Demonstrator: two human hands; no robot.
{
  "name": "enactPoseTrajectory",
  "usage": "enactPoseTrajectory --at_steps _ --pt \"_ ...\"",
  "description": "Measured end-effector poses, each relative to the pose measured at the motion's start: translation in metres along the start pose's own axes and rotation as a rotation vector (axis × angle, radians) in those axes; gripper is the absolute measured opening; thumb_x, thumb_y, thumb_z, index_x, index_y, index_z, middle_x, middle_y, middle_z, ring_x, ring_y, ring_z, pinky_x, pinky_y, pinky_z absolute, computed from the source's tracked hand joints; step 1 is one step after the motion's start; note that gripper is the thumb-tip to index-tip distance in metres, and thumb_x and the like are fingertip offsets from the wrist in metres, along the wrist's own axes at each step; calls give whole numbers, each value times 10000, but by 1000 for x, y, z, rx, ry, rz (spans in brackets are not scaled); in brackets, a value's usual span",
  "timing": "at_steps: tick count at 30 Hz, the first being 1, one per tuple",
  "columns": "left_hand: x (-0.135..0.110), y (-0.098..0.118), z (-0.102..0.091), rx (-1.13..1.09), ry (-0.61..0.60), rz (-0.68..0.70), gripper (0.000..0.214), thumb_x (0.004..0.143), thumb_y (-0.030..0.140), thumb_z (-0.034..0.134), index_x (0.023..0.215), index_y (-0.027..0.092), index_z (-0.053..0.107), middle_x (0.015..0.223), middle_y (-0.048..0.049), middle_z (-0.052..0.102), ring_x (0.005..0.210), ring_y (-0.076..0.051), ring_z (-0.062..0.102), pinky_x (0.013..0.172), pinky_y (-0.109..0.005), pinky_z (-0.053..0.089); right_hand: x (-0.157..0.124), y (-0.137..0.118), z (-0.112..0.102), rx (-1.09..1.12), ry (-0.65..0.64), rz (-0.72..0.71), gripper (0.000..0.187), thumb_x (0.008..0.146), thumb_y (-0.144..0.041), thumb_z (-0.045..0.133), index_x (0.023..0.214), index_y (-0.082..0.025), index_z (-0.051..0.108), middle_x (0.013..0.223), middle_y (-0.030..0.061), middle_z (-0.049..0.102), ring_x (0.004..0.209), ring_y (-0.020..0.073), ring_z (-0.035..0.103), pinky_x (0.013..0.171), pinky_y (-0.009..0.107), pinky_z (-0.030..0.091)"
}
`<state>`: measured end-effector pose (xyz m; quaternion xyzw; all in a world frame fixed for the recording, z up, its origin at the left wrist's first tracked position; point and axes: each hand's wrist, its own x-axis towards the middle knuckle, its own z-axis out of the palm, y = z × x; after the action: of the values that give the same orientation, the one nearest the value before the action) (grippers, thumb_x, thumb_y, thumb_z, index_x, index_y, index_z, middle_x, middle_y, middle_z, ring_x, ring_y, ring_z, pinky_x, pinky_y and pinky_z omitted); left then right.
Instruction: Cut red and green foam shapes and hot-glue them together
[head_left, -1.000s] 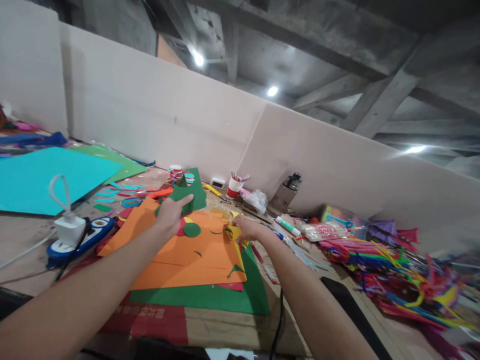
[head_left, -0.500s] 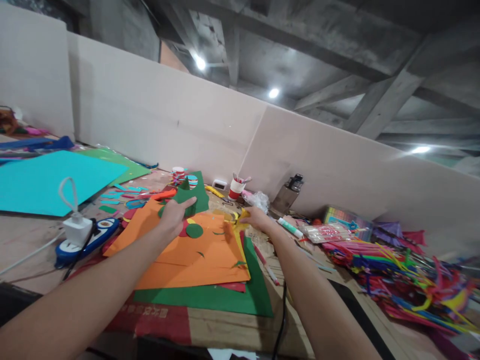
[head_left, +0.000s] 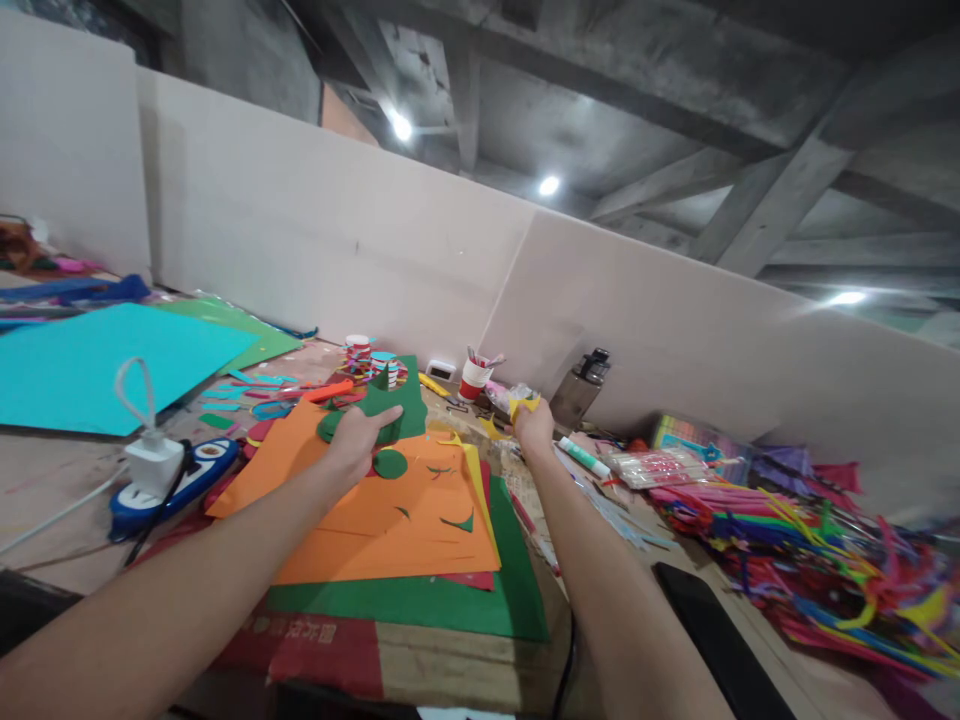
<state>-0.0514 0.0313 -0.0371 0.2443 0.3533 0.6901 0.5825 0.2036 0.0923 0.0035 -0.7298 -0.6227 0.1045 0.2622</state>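
My left hand [head_left: 358, 440] is closed on a cut piece of dark green paper [head_left: 411, 408], with the index finger lying along it. It is above the left part of a stack of orange paper sheets [head_left: 352, 535]. A green paper circle [head_left: 390, 464] and several small green scraps lie on the top orange sheet. Farther right, my right hand [head_left: 534, 430] pinches yellow paper scraps [head_left: 524, 407] beyond the stack's right edge. Some of the yellow paper is hidden behind the fingers. A larger green sheet [head_left: 517, 605] sticks out under the stack.
Behind the hands stand a cup of pens [head_left: 475, 380] and a dark bottle [head_left: 582, 390]. On the right are a glue stick [head_left: 583, 457], a black phone [head_left: 716, 640] and colourful pipe cleaners [head_left: 810, 540]. A power strip [head_left: 169, 490] and a cyan sheet [head_left: 112, 365] lie left.
My right hand has moved right and away from the orange stack, carrying yellow scraps off it. My left hand has shifted slightly right and down, still holding the green paper.
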Motion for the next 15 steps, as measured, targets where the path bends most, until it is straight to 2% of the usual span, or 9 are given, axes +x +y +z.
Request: enactPoseTrajectory --at_steps 2,4,5,8,12,14,15 --pt "-1 1 1 -10 16 7 344 479 170 875 769 113 700 778 -70 741 654 -185 683 726 -343 552 0 -8 -6 220 80 101 312 960 -317 499 1230 -162 530 1184 98 585 956 179 620 787 359 554" --pt "-1 4 2 -8 51 24 338 468 170 881 743 113 693 743 -58 732 631 -178 672 715 -342 552 -6 -20 -14 413 115 156 274 994 -230 324 1221 -165 463 1077 90 593 812 124 619 643 250 549" --pt "-1 5 2 -2 70 31 333 464 171 883 725 116 686 724 -49 727 615 -174 666 707 -340 552 -11 -26 -19 500 107 167 266 982 -197 278 1192 -175 438 995 66 592 727 103 602 573 208 524" --pt "-1 6 2 8 80 39 308 476 167 877 710 127 681 708 -38 723 591 -167 659 663 -320 554 -44 -44 -36 724 -12 160 164 909 -162 326 1022 -208 436 755 -25 531 528 63 512 454 146 427" --pt "0 6 3 -8 35 23 273 532 134 837 772 128 708 748 -52 737 609 -170 670 631 -300 557 -124 -60 -51 927 -285 117 139 781 -186 460 915 -223 446 660 -45 499 458 61 452 377 123 296" --pt "0 5 2 -15 32 24 269 540 106 825 783 127 710 751 -55 738 613 -167 672 653 -304 559 -172 -65 -51 1127 -683 96 234 753 -254 526 975 -258 450 634 -61 490 442 76 441 364 130 284" --pt "0 5 2 -11 42 25 270 538 96 824 781 128 708 746 -54 737 610 -166 672 660 -306 558 -194 -67 -50 1119 -862 55 286 745 -276 569 1011 -271 464 619 -69 498 437 83 449 375 144 319"
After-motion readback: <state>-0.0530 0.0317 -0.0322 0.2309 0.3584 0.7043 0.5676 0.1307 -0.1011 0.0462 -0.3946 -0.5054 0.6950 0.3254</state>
